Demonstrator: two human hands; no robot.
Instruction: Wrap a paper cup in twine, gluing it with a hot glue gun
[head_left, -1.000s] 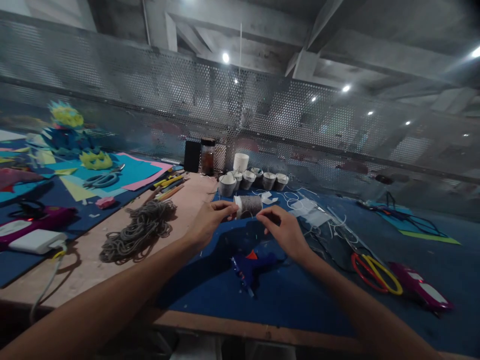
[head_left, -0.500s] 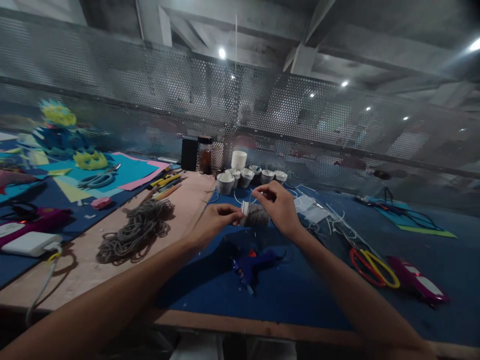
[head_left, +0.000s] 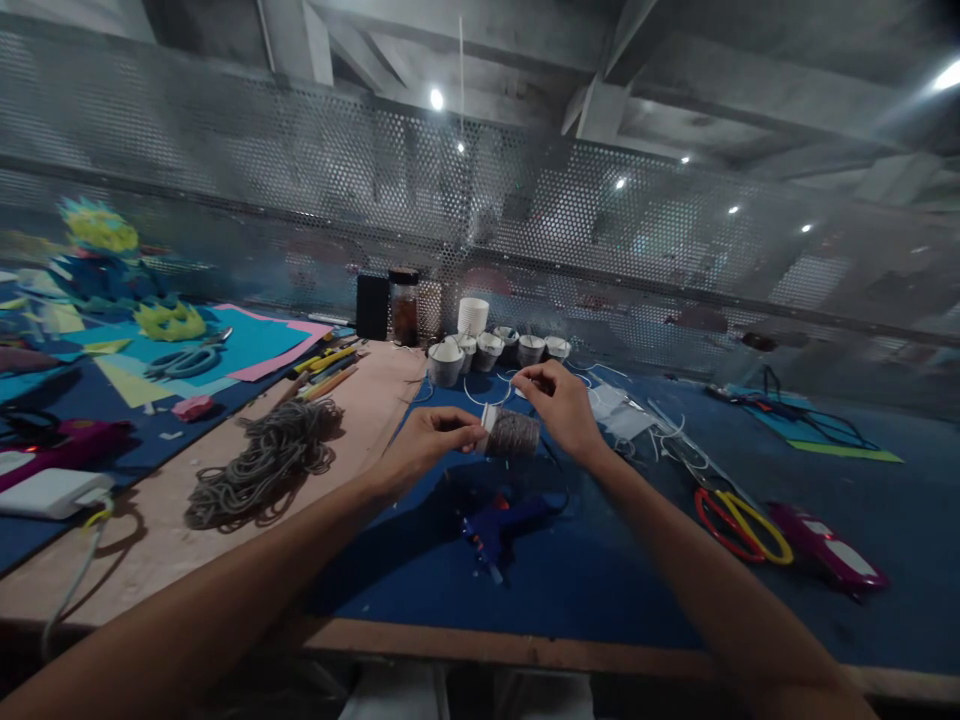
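My left hand point(head_left: 431, 440) pinches the white rim of a small paper cup point(head_left: 512, 432) lying on its side in the air, its wall wrapped in grey cord. Just above and right of the cup is my right hand point(head_left: 559, 400), thumb and fingertips pressed together; whatever lies between them is too small to make out. On the blue mat below, a blue glue gun point(head_left: 502, 525) rests on its side. A loose heap of grey cord point(head_left: 262, 465) lies left of my left forearm.
Behind my hands stand several small cups point(head_left: 448, 362) and a stack of white cups point(head_left: 472, 316). Red-and-yellow-handled scissors point(head_left: 742, 525) and a purple device point(head_left: 829, 550) lie right. Blue-handled scissors point(head_left: 187, 360) rest on coloured paper left. A dark-lidded jar point(head_left: 403, 308) stands at the back.
My right fingertips have lifted slightly off the cup's upper side, up and to the right. The left hand keeps its pinch on the rim. The whole view has shifted a little.
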